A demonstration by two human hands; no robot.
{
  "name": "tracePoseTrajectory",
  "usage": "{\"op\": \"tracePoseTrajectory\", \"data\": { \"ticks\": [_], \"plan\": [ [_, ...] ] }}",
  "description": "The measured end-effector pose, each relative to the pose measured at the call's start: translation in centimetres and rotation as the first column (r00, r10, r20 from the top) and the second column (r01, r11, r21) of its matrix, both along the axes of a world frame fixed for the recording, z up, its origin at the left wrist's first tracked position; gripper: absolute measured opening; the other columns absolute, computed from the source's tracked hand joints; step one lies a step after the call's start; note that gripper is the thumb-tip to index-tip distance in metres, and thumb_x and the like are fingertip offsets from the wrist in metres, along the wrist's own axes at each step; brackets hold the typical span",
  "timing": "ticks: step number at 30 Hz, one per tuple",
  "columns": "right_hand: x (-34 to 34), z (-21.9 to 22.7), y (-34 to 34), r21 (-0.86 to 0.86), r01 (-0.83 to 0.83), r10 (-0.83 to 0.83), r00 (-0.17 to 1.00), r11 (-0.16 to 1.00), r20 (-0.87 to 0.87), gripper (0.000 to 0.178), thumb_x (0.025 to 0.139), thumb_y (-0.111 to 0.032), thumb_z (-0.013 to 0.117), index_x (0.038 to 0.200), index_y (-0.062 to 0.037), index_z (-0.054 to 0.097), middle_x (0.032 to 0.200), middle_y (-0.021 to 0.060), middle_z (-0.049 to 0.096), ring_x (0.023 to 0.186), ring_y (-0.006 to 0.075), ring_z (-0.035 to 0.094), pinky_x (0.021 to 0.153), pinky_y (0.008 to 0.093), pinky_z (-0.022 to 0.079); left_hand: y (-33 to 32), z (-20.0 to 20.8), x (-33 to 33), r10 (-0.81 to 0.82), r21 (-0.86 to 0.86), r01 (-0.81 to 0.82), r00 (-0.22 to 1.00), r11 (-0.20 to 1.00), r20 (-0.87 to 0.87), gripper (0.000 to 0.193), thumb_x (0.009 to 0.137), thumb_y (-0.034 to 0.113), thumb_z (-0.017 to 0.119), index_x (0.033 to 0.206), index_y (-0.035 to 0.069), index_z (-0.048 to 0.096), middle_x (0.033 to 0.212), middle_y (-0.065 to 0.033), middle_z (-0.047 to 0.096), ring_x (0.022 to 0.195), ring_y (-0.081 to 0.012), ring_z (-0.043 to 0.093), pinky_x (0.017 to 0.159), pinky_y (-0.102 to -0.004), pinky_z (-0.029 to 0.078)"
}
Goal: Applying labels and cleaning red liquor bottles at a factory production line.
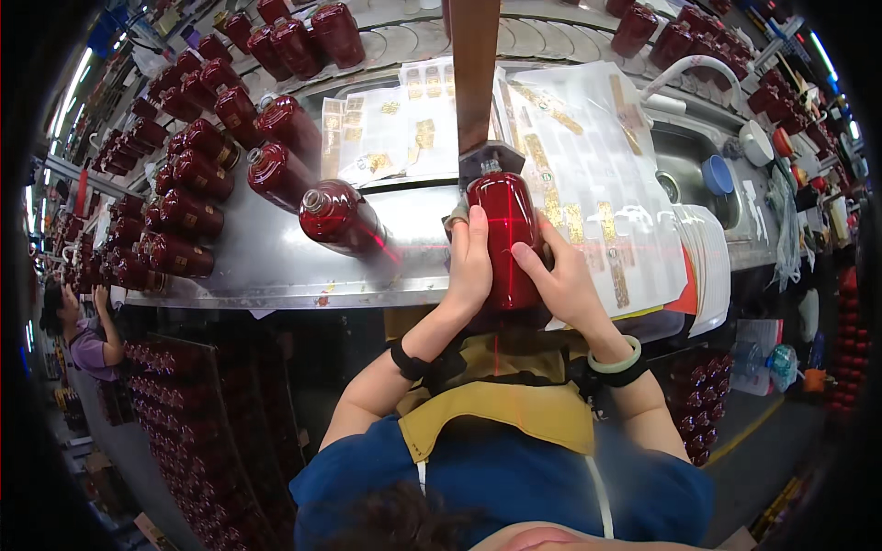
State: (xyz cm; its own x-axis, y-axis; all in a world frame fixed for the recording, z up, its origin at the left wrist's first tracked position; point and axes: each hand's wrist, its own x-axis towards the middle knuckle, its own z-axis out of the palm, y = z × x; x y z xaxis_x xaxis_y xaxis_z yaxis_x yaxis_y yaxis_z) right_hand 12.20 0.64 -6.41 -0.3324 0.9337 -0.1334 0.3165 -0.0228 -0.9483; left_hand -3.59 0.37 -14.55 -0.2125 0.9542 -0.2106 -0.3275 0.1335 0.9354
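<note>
Surface: steel surface (276,257) is running across a crowded workshop, with a sink (684,170) sitting toward its right end.
Held thing: red bottle (503,241) is lying at the near edge of the surface, right at the middle, its long axis pointing away from the person and its neck resting under a dark clamp (485,162) on a brown post (474,64).
Left hand: left hand (470,262) is pressing flat along the bottle's left side, fingers together and pointing up toward the neck.
Right hand: right hand (562,275) is cupping the right side, fingers spreading, the forefinger pressing onto the bottle's front.
Key relation: the bottle is sitting between the two hands, both touching it; neither is nearer. A thin red laser line is crossing its front.
Neighbours: another red bottle (338,216) is lying just left of it, tilted, with more red bottles (197,174) crowding the far left corner.
Sheets: clear sheets of gold labels (588,156) are lying to the right and behind the post.
Other person: someone in purple (87,344) is working at the far left.
</note>
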Motion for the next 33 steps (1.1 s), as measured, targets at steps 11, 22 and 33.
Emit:
{"op": "tracePoseTrajectory", "data": {
  "ticks": [11, 22, 33],
  "plan": [
    [-0.7, -1.5, 1.0, 0.288, 0.057, -0.100, 0.985, 0.956, 0.138, 0.084, 0.091, -0.039, 0.077, 0.146, 0.0137, 0.043, 0.122, 0.0278, 0.067, 0.112, 0.0356, 0.067, 0.096, 0.0406, 0.051, 1.9, -0.5, -0.3, 0.090, 0.138, -0.082, 0.994, 0.987, -0.054, 0.043, 0.113, 0.033, 0.037, 0.112, -0.004, 0.058, 0.104, -0.0183, 0.064, 0.097, -0.0277, 0.060, 0.091, -0.0385, 0.047],
    [-0.1, -2.9, 1.4, 0.254, 0.005, -0.035, 0.993, 0.967, 0.115, 0.086, 0.092, -0.041, 0.075, 0.153, 0.0073, 0.037, 0.136, 0.0287, 0.057, 0.125, 0.0390, 0.057, 0.106, 0.0447, 0.045, 1.7, -0.3, -10.6, 0.285, 0.324, 0.016, 0.437, 0.946, -0.853, 0.044, 0.099, 0.008, 0.059, 0.140, -0.006, 0.053, 0.136, -0.0261, 0.057, 0.129, -0.0399, 0.052, 0.112, -0.0442, 0.039],
    [0.0, -2.6, 1.6, 0.267, 0.011, -0.036, 0.995, 0.964, 0.090, 0.088, 0.090, -0.041, 0.078, 0.154, 0.0022, 0.037, 0.121, 0.0211, 0.059, 0.112, 0.0349, 0.060, 0.096, 0.0429, 0.047, 13.5, 0.2, -11.3, 0.178, 0.208, 0.429, 0.110, 0.879, -0.978, 0.030, 0.091, 0.005, 0.064, 0.120, -0.002, 0.067, 0.130, -0.0204, 0.064, 0.126, -0.0432, 0.054, 0.107, -0.0495, 0.043]
  ]
}}
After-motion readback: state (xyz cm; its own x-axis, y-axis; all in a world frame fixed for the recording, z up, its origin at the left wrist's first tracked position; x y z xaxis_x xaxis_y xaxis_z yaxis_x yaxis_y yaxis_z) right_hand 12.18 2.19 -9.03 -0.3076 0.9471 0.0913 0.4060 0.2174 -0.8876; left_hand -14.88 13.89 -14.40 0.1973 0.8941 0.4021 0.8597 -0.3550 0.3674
